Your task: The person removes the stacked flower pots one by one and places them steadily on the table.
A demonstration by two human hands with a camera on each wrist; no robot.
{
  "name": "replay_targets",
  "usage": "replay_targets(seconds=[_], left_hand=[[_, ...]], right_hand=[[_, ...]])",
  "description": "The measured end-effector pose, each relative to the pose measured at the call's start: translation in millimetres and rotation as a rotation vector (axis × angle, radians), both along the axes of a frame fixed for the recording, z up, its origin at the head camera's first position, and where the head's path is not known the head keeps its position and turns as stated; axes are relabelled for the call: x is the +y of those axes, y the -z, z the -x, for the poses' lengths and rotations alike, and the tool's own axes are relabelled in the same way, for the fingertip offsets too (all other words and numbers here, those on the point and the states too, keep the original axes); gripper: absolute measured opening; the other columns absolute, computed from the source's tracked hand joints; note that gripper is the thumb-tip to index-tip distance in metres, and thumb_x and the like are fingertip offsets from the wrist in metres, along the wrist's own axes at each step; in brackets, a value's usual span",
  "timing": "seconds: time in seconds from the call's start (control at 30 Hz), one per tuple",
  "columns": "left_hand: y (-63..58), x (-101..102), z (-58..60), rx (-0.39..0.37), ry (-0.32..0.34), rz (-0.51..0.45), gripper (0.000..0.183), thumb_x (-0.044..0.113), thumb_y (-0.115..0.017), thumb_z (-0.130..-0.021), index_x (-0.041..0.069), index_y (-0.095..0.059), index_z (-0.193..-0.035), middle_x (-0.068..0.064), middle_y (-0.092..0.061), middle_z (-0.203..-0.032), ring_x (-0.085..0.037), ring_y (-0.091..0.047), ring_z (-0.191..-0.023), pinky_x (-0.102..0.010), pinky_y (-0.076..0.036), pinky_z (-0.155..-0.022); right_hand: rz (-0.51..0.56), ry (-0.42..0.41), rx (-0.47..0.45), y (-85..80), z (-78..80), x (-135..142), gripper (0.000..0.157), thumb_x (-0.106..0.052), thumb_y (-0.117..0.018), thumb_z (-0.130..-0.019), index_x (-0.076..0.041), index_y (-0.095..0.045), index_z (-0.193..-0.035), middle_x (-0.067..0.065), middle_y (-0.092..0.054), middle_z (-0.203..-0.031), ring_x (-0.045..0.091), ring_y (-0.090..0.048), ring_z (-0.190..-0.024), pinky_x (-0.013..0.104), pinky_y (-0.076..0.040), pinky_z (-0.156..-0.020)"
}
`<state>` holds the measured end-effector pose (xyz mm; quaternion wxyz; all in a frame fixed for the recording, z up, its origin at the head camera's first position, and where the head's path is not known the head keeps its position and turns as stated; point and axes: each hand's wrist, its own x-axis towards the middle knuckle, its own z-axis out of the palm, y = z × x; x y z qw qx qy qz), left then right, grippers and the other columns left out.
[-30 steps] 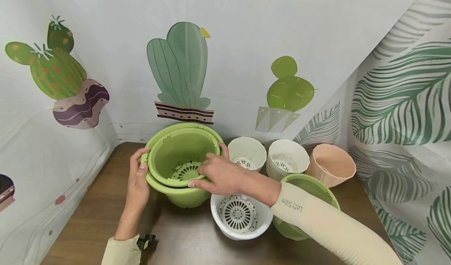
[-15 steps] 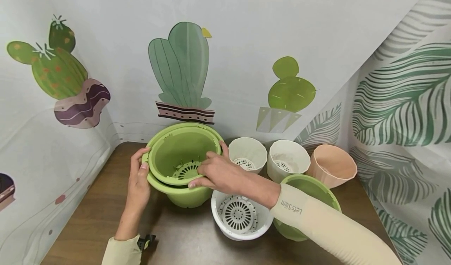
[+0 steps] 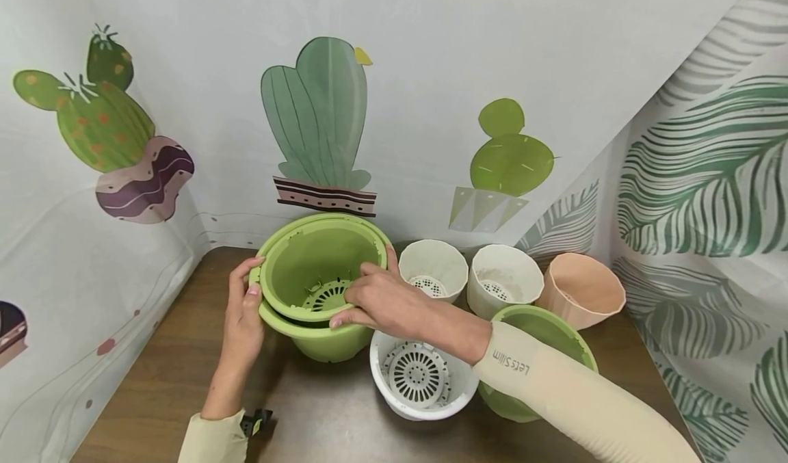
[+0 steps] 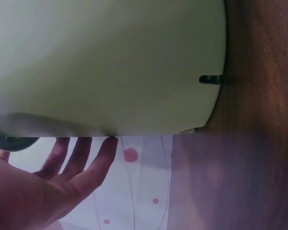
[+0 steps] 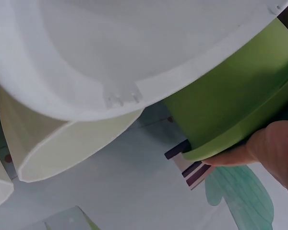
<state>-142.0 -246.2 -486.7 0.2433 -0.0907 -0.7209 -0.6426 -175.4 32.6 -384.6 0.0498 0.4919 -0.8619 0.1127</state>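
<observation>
Two green flower pots are nested at the back left in the head view. The inner pot (image 3: 320,261) has a slotted bottom and sits tilted above the outer pot (image 3: 329,345), with a dark gap between their front rims. My left hand (image 3: 242,316) grips the rim on the left, thumb on top. Its fingers (image 4: 89,167) touch the pot's outer wall in the left wrist view. Whether it holds one rim or both, I cannot tell. My right hand (image 3: 384,299) holds the inner pot's right rim, some fingers inside and one outside; part of the grip is hidden.
A white pot (image 3: 425,408) with a slotted bottom stands under my right forearm. Another green pot (image 3: 514,408) is partly hidden by the sleeve. Two whitish pots (image 3: 434,261) (image 3: 506,271) and a peach pot (image 3: 585,288) line the back right. A printed cloth hangs behind the table (image 3: 320,422).
The inner green pot has risen slightly and shifted a little within the outer one, widening the gap at the front left. Both hands keep their hold.
</observation>
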Motion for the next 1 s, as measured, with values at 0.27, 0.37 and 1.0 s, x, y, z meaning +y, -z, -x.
replay_targets(seconds=[0.27,0.37,1.0], left_hand=[[0.7,1.1,0.4,-0.001,0.000,0.008,0.048,0.016,-0.034,-0.111,0.012,-0.043,-0.158,-0.009,-0.054,-0.142,-0.020,-0.057,-0.121,-0.019,-0.046,-0.100],[0.2,1.4,-0.1,-0.005,-0.011,0.020,0.049,0.016,-0.035,-0.111,0.013,-0.043,-0.159,-0.006,-0.054,-0.144,-0.019,-0.056,-0.123,-0.019,-0.044,-0.102],[1.3,0.2,1.0,-0.024,-0.060,0.050,0.046,0.015,-0.036,-0.112,0.010,-0.044,-0.156,-0.001,-0.057,-0.130,-0.016,-0.054,-0.114,-0.020,-0.042,-0.098]], right_hand=[[0.059,-0.014,0.062,3.4,-0.1,2.5,0.041,-0.055,-0.061,-0.102,-0.026,-0.060,-0.074,-0.019,-0.059,-0.074,0.010,-0.039,-0.081,0.083,-0.012,-0.114],[0.075,-0.020,0.102,3.3,0.0,3.6,0.040,-0.054,-0.062,-0.102,-0.026,-0.061,-0.073,-0.018,-0.059,-0.073,0.010,-0.040,-0.081,0.082,-0.014,-0.115],[0.125,0.000,0.076,-8.9,2.8,5.7,0.038,-0.050,-0.067,-0.100,-0.025,-0.059,-0.073,-0.015,-0.061,-0.073,0.007,-0.050,-0.081,0.082,-0.016,-0.114]])
